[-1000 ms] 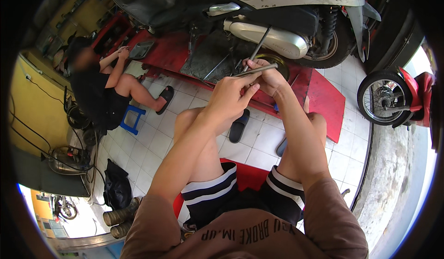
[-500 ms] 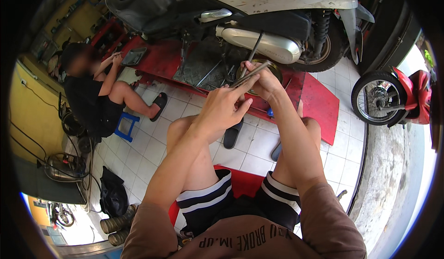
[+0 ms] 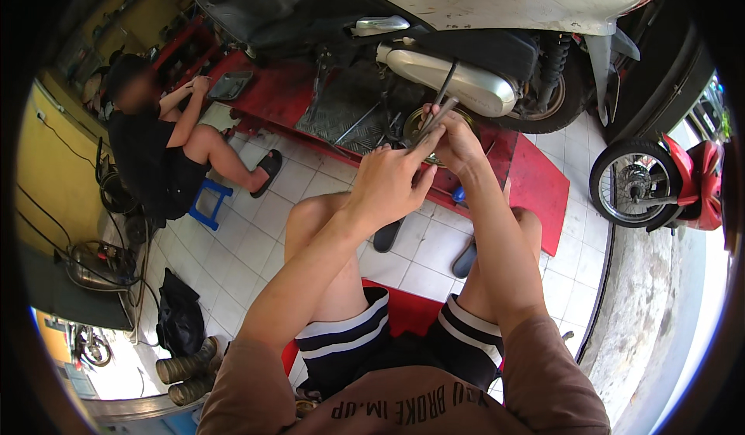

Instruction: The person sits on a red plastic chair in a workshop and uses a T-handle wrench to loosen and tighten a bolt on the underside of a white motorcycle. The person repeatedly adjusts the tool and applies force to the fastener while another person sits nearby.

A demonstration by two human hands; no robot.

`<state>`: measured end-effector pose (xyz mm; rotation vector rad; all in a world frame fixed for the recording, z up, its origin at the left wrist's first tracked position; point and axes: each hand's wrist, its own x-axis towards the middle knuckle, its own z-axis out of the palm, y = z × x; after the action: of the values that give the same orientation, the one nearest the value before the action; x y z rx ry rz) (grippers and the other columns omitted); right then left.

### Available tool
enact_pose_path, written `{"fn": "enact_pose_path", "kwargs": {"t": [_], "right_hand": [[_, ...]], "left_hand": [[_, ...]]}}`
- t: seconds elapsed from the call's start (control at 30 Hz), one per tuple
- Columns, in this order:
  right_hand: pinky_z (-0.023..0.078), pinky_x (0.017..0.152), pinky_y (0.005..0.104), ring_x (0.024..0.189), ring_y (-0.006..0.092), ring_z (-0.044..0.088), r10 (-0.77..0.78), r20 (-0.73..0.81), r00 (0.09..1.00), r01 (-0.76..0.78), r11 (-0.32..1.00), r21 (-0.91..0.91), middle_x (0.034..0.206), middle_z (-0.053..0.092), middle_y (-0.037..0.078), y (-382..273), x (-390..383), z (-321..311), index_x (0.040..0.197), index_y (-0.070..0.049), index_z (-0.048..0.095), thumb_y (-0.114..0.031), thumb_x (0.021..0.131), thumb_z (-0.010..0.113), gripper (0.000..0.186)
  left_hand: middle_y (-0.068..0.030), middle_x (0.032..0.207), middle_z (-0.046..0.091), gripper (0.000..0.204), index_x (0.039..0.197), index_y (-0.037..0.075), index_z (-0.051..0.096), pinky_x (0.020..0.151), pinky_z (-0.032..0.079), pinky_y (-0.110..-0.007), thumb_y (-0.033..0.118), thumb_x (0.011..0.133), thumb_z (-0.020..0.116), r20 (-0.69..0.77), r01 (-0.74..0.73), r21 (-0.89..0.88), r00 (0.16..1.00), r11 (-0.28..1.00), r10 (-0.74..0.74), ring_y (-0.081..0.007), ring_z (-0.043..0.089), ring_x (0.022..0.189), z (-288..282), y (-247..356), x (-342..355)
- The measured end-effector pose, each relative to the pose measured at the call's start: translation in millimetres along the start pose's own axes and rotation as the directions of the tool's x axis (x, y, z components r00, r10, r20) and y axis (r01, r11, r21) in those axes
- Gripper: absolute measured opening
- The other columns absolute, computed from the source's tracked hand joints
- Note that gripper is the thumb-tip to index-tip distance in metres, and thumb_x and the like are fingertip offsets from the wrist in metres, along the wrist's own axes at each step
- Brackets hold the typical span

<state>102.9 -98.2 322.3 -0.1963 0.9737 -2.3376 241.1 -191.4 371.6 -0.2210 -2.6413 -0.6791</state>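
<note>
White tiles spread under a workshop with one red platform (image 3: 535, 179) carrying one silver scooter (image 3: 481, 4), its front and top cut off. One red motorcycle (image 3: 698, 179) stands at the right, and one co-worker (image 3: 147, 136) sits on one blue stool (image 3: 211, 202) at the left. Two metal rods are in the person's two hands, above the platform's near edge. The left hand (image 3: 393, 180) has a narrow grip around the grey rod (image 3: 442, 112); the right hand (image 3: 459, 142) is closed around the dark rod (image 3: 445, 83). Both long axes slant up and to the right, the dark one steeper, their far ends pointing toward the scooter's engine cover (image 3: 458, 82). Fingers hide the lower ends, so whether the rods touch is hard to make out. Behind the hands, one round golden pan (image 3: 413, 127) is partly covered.
</note>
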Motion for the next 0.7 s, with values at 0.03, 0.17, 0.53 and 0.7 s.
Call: {"fn": "enact_pose_path", "kwargs": {"t": [0.03,0.17,0.53,0.7], "right_hand": [[0.035,0.058,0.0250,0.061,0.0088,0.036,0.007,0.074,0.997,-0.009,1.000,0.024,0.068,0.039,-0.003,1,3,-4,0.099,-0.001,0.055,-0.018,0.097,0.052,0.018],[0.035,0.059,0.0246,0.061,0.0085,0.036,0.009,0.228,0.974,-0.024,0.998,0.064,0.068,0.039,-0.004,5,15,-25,0.100,-0.002,0.055,-0.020,0.097,0.053,0.018],[0.035,0.060,0.0245,0.063,0.0088,0.035,-0.030,0.180,0.983,0.024,0.999,0.036,0.068,0.038,-0.004,-3,13,-25,0.097,-0.004,0.055,-0.023,0.095,0.057,0.019],[0.034,0.060,0.0235,0.062,0.0081,0.035,-0.038,0.282,0.959,0.006,0.994,0.113,0.068,0.037,-0.004,-1,21,-32,0.100,-0.003,0.054,-0.023,0.095,0.057,0.021]], "left_hand": [[-0.0171,0.070,0.065,0.035,0.114,0.005,0.062,0.065,0.052,-0.044,0.022,0.084,0.060,-0.029,0.086,-0.018,0.996,0.996,-0.087,-0.0358,0.065,0.066,-2,0,1],[-0.0173,0.070,0.065,0.033,0.111,0.004,0.063,0.058,0.053,-0.045,0.022,0.085,0.059,-0.070,0.277,0.192,0.961,0.941,-0.268,-0.0362,0.066,0.066,5,-10,1],[-0.0138,0.063,0.062,0.035,0.119,0.010,0.062,0.058,0.049,-0.041,0.016,0.085,0.059,-0.117,0.093,-0.031,0.988,0.995,-0.096,-0.0317,0.061,0.058,-9,-1,-1],[-0.0131,0.064,0.065,0.026,0.105,0.012,0.069,0.060,0.051,-0.043,0.018,0.081,0.062,0.018,0.136,0.157,0.990,0.978,-0.141,-0.0339,0.062,0.057,2,-18,-3]]}}
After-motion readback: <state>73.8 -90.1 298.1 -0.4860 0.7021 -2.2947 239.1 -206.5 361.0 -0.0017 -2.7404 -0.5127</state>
